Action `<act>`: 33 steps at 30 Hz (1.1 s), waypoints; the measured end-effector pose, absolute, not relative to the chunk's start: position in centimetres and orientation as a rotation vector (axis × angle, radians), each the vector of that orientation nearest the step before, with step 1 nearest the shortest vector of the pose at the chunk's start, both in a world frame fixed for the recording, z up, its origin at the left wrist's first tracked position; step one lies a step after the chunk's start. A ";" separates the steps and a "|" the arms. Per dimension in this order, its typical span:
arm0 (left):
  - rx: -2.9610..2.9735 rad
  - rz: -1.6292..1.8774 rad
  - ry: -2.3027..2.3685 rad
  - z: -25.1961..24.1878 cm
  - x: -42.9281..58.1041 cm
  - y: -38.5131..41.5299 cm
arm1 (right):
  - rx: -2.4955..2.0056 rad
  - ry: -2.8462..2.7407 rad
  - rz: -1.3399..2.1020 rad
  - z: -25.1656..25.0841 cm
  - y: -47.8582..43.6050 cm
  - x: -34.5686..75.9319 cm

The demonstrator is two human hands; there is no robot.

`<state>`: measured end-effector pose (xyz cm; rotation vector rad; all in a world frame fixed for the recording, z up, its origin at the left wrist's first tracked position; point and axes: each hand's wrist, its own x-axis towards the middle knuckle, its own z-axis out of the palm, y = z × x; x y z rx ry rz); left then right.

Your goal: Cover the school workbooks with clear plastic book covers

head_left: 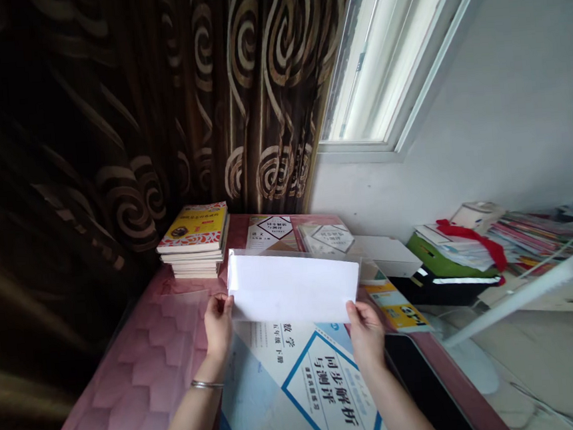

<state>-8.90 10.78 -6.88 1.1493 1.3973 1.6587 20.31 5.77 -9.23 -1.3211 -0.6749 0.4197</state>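
Note:
My left hand (218, 324) and my right hand (365, 332) each grip a lower corner of a white sheet in a clear sleeve (293, 287), held up over the table. A bracelet sits on my left wrist. Under the sheet lies a large blue-and-white workbook (301, 387) with a diamond title panel, flat on the pink table (140, 375).
A stack of books with a yellow cover (196, 239) stands at the table's back left, with two more workbooks (298, 233) and a white box (387, 254) behind. A brown swirl curtain (156, 106) hangs at the back. Cluttered papers and a green folder (450, 254) lie at right.

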 end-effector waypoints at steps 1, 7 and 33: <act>1.159 1.669 1.411 -6.9 -8.7 11.0 | -1.317 -0.675 0.414 -9.3 5.7 20.3; 1.191 1.691 1.479 -7.1 -8.2 11.3 | -1.295 -0.641 0.449 -9.9 5.8 20.4; 1.200 1.668 1.475 -7.3 -8.0 9.8 | -1.307 -0.701 0.487 -9.3 5.4 20.3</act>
